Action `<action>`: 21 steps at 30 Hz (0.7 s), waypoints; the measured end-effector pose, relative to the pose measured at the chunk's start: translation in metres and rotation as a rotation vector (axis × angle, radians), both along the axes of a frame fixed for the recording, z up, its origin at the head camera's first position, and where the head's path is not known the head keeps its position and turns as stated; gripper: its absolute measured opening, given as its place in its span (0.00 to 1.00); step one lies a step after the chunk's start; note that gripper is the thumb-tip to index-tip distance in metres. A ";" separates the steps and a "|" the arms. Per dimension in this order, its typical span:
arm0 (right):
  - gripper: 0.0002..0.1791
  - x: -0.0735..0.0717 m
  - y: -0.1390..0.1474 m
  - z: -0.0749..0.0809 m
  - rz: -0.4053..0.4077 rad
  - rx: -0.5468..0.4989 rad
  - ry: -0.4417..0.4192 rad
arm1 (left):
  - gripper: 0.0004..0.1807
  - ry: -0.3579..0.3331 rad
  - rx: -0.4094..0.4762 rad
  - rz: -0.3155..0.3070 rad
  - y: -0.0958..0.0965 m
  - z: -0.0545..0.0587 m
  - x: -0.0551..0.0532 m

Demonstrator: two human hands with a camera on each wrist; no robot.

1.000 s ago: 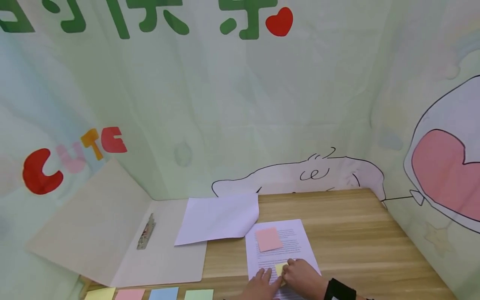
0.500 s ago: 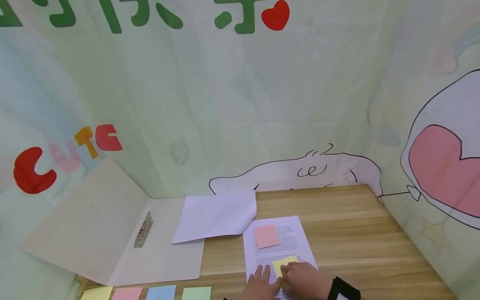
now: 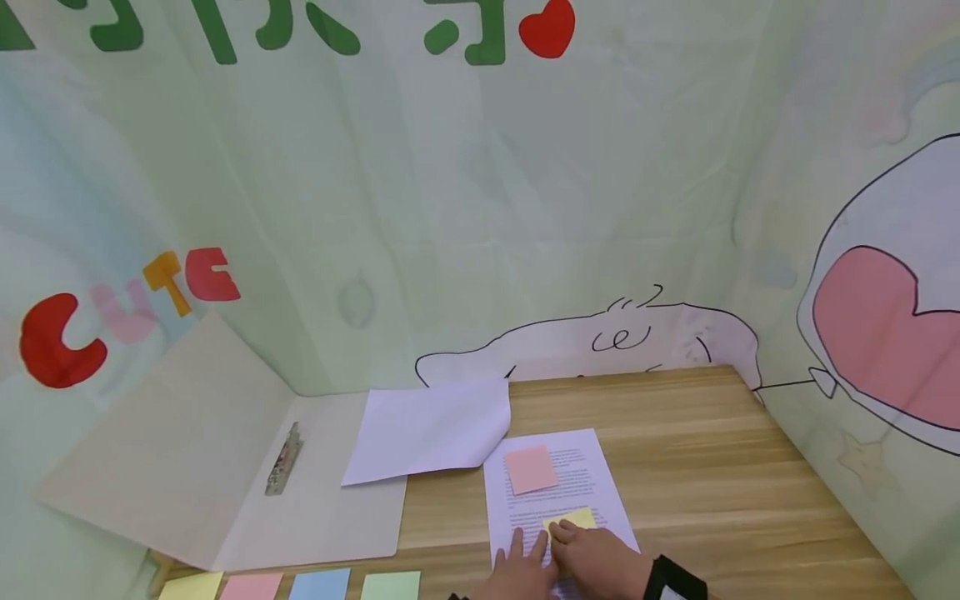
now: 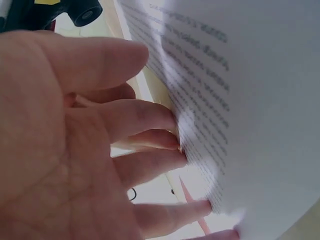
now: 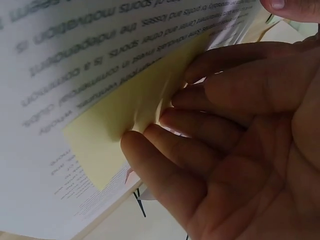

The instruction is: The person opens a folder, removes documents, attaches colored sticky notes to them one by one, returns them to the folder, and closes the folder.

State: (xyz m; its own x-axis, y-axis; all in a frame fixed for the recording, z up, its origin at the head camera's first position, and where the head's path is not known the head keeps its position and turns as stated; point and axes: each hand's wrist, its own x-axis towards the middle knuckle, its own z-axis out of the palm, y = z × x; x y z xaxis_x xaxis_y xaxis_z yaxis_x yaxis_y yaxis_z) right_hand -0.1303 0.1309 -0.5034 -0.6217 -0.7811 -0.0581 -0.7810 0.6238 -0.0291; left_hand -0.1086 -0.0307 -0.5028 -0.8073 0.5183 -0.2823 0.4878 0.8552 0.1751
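Observation:
A printed sheet of paper [image 3: 611, 492] lies on the wooden table, with a pink sticky note [image 3: 531, 470] on its upper part. Lower on the sheet is a yellow sticky note [image 3: 577, 517], partly covered by my right hand [image 3: 596, 558]. In the right wrist view, the fingertips of that hand press on the yellow note [image 5: 107, 130], which lies over the printed lines. My left hand [image 3: 521, 575] rests on the sheet just to the left, its fingers spread. The left wrist view shows its fingertips [image 4: 172, 160] touching the text.
An open folder [image 3: 330, 517] with a metal clip [image 3: 283, 462] stands at the left, one cover raised. A blank-looking sheet [image 3: 431, 433] overlaps its right side. Along the near edge lie yellow [image 3: 191, 587], pink [image 3: 251, 587], blue [image 3: 320, 584] and green sticky notes [image 3: 392, 586].
My right hand has gone from pinching at the yellow note's edge to pressing its fingers flat on the note. The left hand stays on the sheet. The head view has shifted slightly.

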 end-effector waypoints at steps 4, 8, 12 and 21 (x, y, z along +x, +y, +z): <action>0.23 -0.003 -0.001 -0.003 -0.010 0.012 0.024 | 0.25 0.045 0.006 -0.017 0.002 -0.003 0.000; 0.18 -0.006 0.000 -0.004 -0.002 -0.018 0.070 | 0.24 0.083 -0.008 -0.043 0.002 -0.005 -0.003; 0.18 -0.006 0.000 -0.004 0.028 -0.027 0.104 | 0.21 0.105 -0.032 -0.070 -0.002 -0.003 -0.007; 0.24 -0.009 0.000 0.002 -0.002 -0.006 -0.025 | 0.18 0.065 -0.048 -0.123 -0.005 0.002 -0.013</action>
State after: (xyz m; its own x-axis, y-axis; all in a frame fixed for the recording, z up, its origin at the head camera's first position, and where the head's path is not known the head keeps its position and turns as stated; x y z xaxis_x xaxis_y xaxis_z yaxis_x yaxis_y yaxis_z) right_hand -0.1394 0.1307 -0.5017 -0.6215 -0.7804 -0.0690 -0.7790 0.6249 -0.0519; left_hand -0.1219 -0.0359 -0.5012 -0.7554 0.6021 -0.2585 0.5988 0.7945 0.1006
